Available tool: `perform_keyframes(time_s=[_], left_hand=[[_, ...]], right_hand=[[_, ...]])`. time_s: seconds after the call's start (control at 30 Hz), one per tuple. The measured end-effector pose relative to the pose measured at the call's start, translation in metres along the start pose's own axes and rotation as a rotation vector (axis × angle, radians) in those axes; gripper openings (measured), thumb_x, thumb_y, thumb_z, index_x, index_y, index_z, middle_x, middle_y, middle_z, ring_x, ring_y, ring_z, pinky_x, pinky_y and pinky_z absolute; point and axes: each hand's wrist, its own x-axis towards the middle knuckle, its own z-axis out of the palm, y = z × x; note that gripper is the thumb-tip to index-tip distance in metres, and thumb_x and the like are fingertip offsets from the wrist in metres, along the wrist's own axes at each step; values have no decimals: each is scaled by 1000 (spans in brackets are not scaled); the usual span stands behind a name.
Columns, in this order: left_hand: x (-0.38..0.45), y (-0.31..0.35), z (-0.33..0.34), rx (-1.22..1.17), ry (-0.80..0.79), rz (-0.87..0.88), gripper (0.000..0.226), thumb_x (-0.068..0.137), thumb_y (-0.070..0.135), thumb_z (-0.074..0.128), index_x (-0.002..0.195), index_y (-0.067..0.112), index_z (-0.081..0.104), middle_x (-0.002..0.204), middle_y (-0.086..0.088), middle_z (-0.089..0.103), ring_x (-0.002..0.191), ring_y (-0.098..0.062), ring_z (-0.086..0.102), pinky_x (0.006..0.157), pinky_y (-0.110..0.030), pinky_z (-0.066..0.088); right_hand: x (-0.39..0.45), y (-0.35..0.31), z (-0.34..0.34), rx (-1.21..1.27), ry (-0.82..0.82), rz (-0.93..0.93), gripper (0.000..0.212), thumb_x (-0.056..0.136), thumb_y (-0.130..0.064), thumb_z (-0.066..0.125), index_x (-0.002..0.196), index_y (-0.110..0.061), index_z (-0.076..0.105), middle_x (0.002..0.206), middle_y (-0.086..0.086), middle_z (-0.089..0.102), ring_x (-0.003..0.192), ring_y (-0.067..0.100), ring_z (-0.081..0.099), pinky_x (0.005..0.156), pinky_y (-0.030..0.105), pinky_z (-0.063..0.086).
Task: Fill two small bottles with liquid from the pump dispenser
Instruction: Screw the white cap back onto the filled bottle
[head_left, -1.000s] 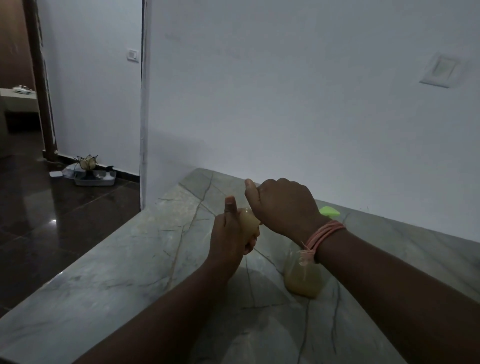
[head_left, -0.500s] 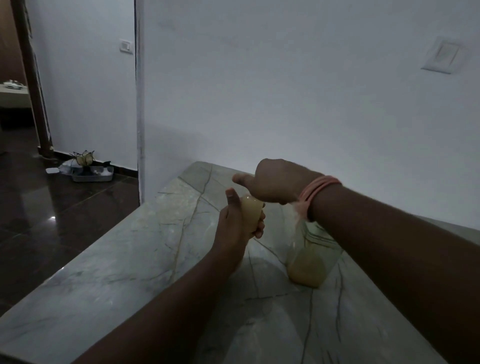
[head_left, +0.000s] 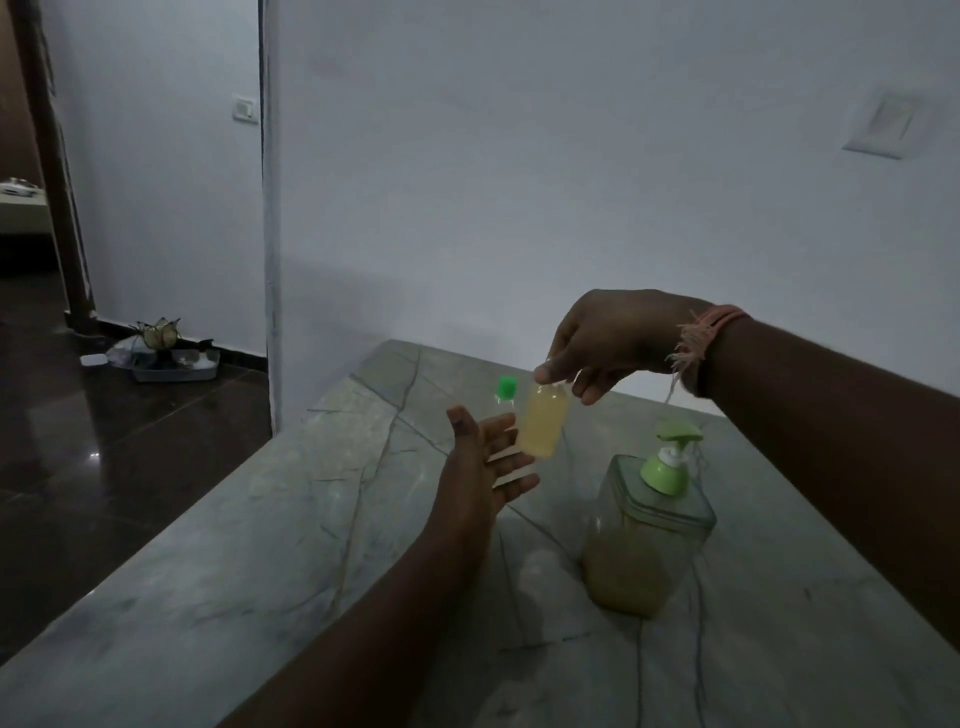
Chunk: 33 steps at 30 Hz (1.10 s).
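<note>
Right hand (head_left: 613, 343): fingers pinch the filled small bottle (head_left: 543, 423) by its top — above the tabletop (head_left: 260, 545).
Left hand (head_left: 485, 462): fingers spread, empty.
Advice: set it upright, away from the pump dispenser (head_left: 649, 525) — beside the green-capped bottle (head_left: 505, 395).

Light: dim, bluish-grey; no lamp in view.
Wall (head_left: 571, 182): evenly lit, darker band low near the counter (head_left: 234, 571).
Glare: small bright glint on the dark floor (head_left: 93, 455), left edge.
Shadows: soft patch on counter, centre bottom.
Blur: arms soft; bottle (head_left: 543, 423) slightly smeared.
Distortion: door frame (head_left: 57, 171) leans at upper left.
</note>
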Motion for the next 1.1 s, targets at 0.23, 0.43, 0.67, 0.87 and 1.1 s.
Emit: perform_keyframes(time_s=[0.23, 0.43, 0.67, 0.87, 1.1], left_hand=[[11, -3, -9, 24, 80, 42, 76, 79, 70, 25, 117, 17, 64, 127, -11, 66, 108, -25, 68, 85, -37, 59], [14, -4, -6, 33, 78, 45, 75, 77, 69, 28, 116, 17, 64, 126, -10, 67, 109, -26, 68, 88, -39, 59], [17, -5, -5, 46, 77, 35, 70, 77, 67, 30, 113, 18, 64, 126, -10, 66, 109, -25, 68, 87, -37, 60], [14, -3, -3, 50, 94, 37, 73, 77, 66, 31, 117, 14, 63, 126, -10, 66, 112, -28, 67, 91, -41, 58], [12, -4, -3, 56, 113, 46, 69, 79, 67, 32, 116, 17, 63, 123, -6, 67, 109, -25, 67, 89, -37, 59]], right_hand=[[46, 55, -8, 15, 99, -12, 18, 77, -14, 84, 89, -3, 74, 82, 17, 75, 71, 24, 74, 68, 30, 62], [84, 88, 18, 78, 75, -41, 21, 76, -11, 85, 90, 1, 74, 83, 20, 74, 72, 25, 73, 73, 34, 63], [101, 99, 39, 44, 51, -70, 26, 78, -18, 84, 93, 0, 72, 83, 19, 76, 69, 23, 74, 65, 27, 62], [95, 100, 24, -8, 31, -65, 38, 79, -29, 83, 105, -6, 68, 89, 17, 74, 75, 26, 75, 63, 30, 62], [73, 55, -18, -96, 71, -206, 26, 86, -35, 75, 101, -14, 73, 93, 8, 75, 79, 18, 74, 65, 28, 61]])
